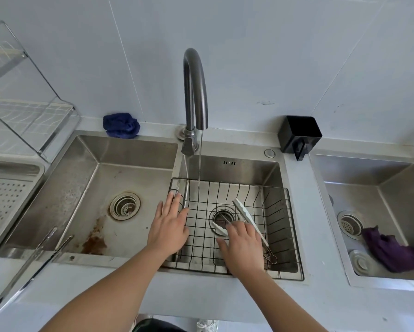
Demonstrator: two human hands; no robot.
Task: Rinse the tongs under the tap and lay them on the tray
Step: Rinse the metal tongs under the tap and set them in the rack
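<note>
while a thin stream ran from the tap [194,92] into the middle basin, the white-tipped tongs [245,216] lay in the wire basket [282,226] set in that sink [261,168], their two arms spread apart over the drain and their metal hinge end toward the basket's near right corner. my right hand [243,245] lay flat over the tongs with its grip apart, fingers splayed, touching the nearer white tip; whether it pressed on the other arm i cannot tell. my left hand [168,226] hovered at the basket's left rim, grip likewise apart and holding nothing. the perforated tray [7,200] sat at the far left on the worktop [201,295], well apart from the tongs. a second, all-metal pair of tongs [37,257] leaned on the near edge of the left basin. a blue cloth [121,125] sat behind that basin.
</note>
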